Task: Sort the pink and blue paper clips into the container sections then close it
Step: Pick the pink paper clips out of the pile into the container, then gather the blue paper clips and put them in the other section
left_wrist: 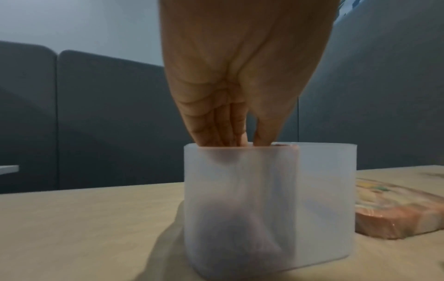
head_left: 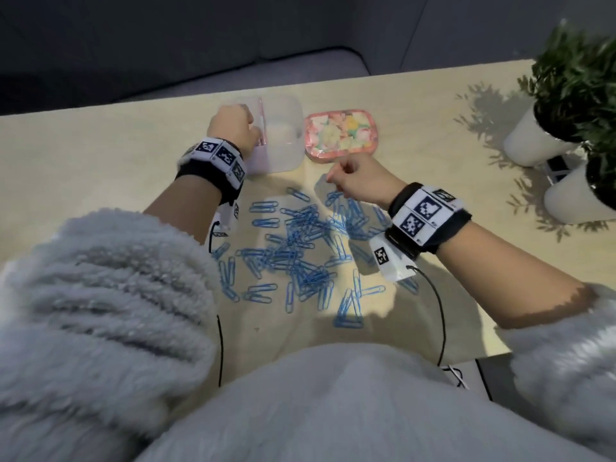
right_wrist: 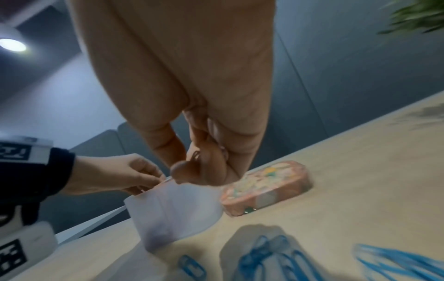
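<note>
A translucent divided container (head_left: 286, 151) (left_wrist: 324, 190) (right_wrist: 192, 205) stands at the table's far side. My left hand (head_left: 253, 131) (left_wrist: 242, 140) (right_wrist: 156, 178) dips its bunched fingertips into the left section, where a pinkish heap (left_wrist: 252, 243) shows through the wall. The rim hides the fingertips and anything between them. The pink floral lid (head_left: 343, 135) (right_wrist: 264, 190) lies flat to the container's right. My right hand (head_left: 336, 176) (right_wrist: 190, 171) hovers near the lid, fingers curled round what looks like a pink paper clip (right_wrist: 195, 156). Several blue paper clips (head_left: 300, 251) (right_wrist: 264, 254) lie scattered in front.
Two white pots with green plants (head_left: 533, 135) (head_left: 580, 195) stand at the table's right edge. A grey sofa sits beyond the far edge. Black cables (head_left: 440, 315) trail from the wrist cameras across the near table.
</note>
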`<action>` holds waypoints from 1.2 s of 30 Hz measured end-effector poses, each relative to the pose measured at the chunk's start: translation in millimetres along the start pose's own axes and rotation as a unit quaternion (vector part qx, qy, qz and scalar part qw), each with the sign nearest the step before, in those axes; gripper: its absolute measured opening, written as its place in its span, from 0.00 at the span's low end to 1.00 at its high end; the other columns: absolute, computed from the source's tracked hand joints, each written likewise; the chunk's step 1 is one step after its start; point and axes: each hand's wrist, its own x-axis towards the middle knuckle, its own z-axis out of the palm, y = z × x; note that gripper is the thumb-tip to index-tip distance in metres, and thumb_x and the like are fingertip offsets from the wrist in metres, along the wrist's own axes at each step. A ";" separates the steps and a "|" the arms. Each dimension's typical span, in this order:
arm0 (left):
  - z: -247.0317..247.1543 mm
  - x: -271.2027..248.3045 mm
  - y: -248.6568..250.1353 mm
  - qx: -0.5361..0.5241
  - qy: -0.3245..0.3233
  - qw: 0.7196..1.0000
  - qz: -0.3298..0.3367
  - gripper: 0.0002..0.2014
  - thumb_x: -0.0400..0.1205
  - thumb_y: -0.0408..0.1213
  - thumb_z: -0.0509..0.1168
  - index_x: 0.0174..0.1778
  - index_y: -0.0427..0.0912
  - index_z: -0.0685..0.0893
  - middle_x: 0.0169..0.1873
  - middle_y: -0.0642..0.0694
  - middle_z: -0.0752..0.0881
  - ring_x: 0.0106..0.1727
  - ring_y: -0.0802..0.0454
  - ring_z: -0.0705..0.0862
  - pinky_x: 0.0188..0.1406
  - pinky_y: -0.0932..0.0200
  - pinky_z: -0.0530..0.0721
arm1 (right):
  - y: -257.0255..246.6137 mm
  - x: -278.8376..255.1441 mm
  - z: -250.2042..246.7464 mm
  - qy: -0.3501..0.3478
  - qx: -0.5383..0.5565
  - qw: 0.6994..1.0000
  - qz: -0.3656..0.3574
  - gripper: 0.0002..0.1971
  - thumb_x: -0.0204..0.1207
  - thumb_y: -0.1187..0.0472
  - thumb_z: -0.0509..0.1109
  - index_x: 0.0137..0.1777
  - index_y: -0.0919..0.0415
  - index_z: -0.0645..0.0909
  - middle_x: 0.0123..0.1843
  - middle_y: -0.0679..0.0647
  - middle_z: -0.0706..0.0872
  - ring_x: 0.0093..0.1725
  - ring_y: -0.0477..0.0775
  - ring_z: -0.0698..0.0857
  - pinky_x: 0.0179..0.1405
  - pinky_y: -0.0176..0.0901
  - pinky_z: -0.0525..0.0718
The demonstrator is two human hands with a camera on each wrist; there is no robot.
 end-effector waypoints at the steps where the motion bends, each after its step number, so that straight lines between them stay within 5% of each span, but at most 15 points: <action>1: 0.4 -0.6 -2.9 -0.020 -0.003 1.000 0.004 0.16 0.80 0.35 0.58 0.62 0.35 0.80 0.63 0.33 0.82 0.64 0.35 0.79 0.63 0.47 0.76 | -9.7 7.9 4.6 0.000 -0.021 1.000 -0.012 0.12 0.78 0.67 0.61 0.43 0.77 0.81 0.28 0.56 0.77 0.24 0.43 0.75 0.28 0.38 0.73; 5: -2.8 -30.7 -23.2 -0.126 0.098 0.986 0.052 0.15 0.79 0.32 0.55 0.58 0.36 0.82 0.59 0.36 0.84 0.61 0.39 0.80 0.63 0.52 0.75 | -61.0 43.1 23.9 -0.031 -0.071 0.996 -0.047 0.15 0.78 0.67 0.57 0.49 0.78 0.82 0.31 0.52 0.81 0.31 0.44 0.77 0.27 0.31 0.75; 7: -3.1 -58.7 -41.4 -0.132 0.135 0.980 0.060 0.13 0.78 0.32 0.56 0.52 0.37 0.84 0.55 0.37 0.85 0.56 0.39 0.81 0.61 0.52 0.74 | -88.0 60.6 36.2 -0.030 -0.091 0.992 -0.082 0.17 0.76 0.68 0.54 0.50 0.77 0.82 0.42 0.61 0.87 0.42 0.54 0.84 0.41 0.40 0.81; 10: 0.2 -105.6 -76.0 -0.148 0.131 0.980 -0.007 0.11 0.79 0.33 0.59 0.49 0.40 0.86 0.51 0.39 0.86 0.49 0.41 0.84 0.56 0.53 0.78 | -112.1 79.5 58.7 -0.029 -0.116 0.986 -0.117 0.18 0.74 0.69 0.50 0.51 0.76 0.80 0.52 0.67 0.86 0.52 0.65 0.86 0.58 0.54 0.83; 14: 12.0 -158.3 -121.6 -0.146 0.070 0.980 -0.112 0.09 0.78 0.32 0.63 0.50 0.39 0.86 0.52 0.39 0.87 0.46 0.41 0.86 0.49 0.56 0.79 | -116.5 101.6 86.0 -0.058 -0.209 0.968 -0.123 0.20 0.75 0.73 0.48 0.60 0.65 0.78 0.57 0.59 0.77 0.61 0.64 0.80 0.76 0.57 0.68; 17: 23.3 -182.2 -142.8 -0.149 0.013 0.981 -0.128 0.06 0.77 0.33 0.67 0.48 0.39 0.85 0.50 0.38 0.87 0.42 0.44 0.84 0.48 0.55 0.81 | -103.6 104.6 91.8 -0.043 -0.267 0.948 -0.167 0.21 0.77 0.71 0.53 0.69 0.63 0.72 0.70 0.62 0.75 0.71 0.61 0.73 0.79 0.55 0.62; 20: 34.6 -194.9 -141.7 -0.137 -0.033 0.983 -0.114 0.08 0.76 0.37 0.71 0.48 0.39 0.85 0.49 0.39 0.85 0.42 0.48 0.82 0.46 0.55 0.80 | -90.8 77.0 95.4 0.031 -0.238 0.939 -0.246 0.17 0.77 0.69 0.55 0.64 0.64 0.76 0.66 0.61 0.80 0.67 0.60 0.76 0.75 0.56 0.68; 23: 43.3 -197.7 -127.0 -0.134 -0.039 0.985 -0.101 0.12 0.73 0.37 0.73 0.50 0.38 0.83 0.48 0.39 0.82 0.42 0.49 0.80 0.46 0.60 0.75 | -53.2 32.5 113.5 -0.088 -0.223 0.934 -0.266 0.13 0.78 0.66 0.59 0.58 0.63 0.81 0.60 0.60 0.84 0.61 0.60 0.79 0.64 0.49 0.75; 25: 48.8 -198.0 -113.8 -0.145 -0.045 0.985 -0.081 0.13 0.72 0.36 0.74 0.50 0.37 0.82 0.49 0.38 0.81 0.42 0.48 0.79 0.48 0.59 0.77 | -21.8 3.7 122.3 -0.167 -0.306 0.895 -0.280 0.14 0.77 0.60 0.64 0.61 0.61 0.80 0.65 0.60 0.80 0.65 0.61 0.75 0.68 0.50 0.69; 28: 55.2 -200.7 -94.4 -0.150 -0.088 0.984 -0.033 0.20 0.70 0.37 0.76 0.56 0.39 0.81 0.50 0.40 0.78 0.43 0.51 0.78 0.53 0.53 0.81 | 12.8 -15.3 116.9 -0.196 -0.409 0.847 -0.278 0.21 0.72 0.58 0.70 0.65 0.60 0.78 0.71 0.59 0.75 0.69 0.64 0.72 0.70 0.54 0.68; 30: 54.8 -199.6 -91.0 -0.153 -0.101 0.983 -0.024 0.25 0.68 0.41 0.77 0.60 0.40 0.80 0.51 0.44 0.75 0.47 0.53 0.76 0.54 0.56 0.78 | 24.1 -18.6 104.2 -0.183 -0.369 0.870 -0.272 0.19 0.70 0.63 0.70 0.62 0.62 0.81 0.68 0.60 0.79 0.66 0.65 0.75 0.67 0.55 0.72; 33: 45.3 -187.6 -102.0 -0.158 -0.021 0.986 -0.057 0.22 0.74 0.41 0.72 0.62 0.39 0.79 0.57 0.38 0.75 0.55 0.45 0.77 0.61 0.52 0.77 | 27.4 -12.7 85.3 -0.093 -0.221 0.942 -0.237 0.14 0.72 0.71 0.64 0.56 0.65 0.84 0.59 0.63 0.84 0.61 0.64 0.80 0.63 0.48 0.73; 36: 34.0 -171.7 -119.0 -0.089 0.041 0.986 -0.138 0.19 0.80 0.37 0.62 0.67 0.39 0.76 0.66 0.34 0.72 0.68 0.36 0.71 0.68 0.46 0.71 | 11.6 13.1 78.2 -0.020 -0.227 0.960 -0.161 0.17 0.75 0.71 0.60 0.61 0.64 0.82 0.61 0.64 0.83 0.63 0.64 0.79 0.64 0.49 0.75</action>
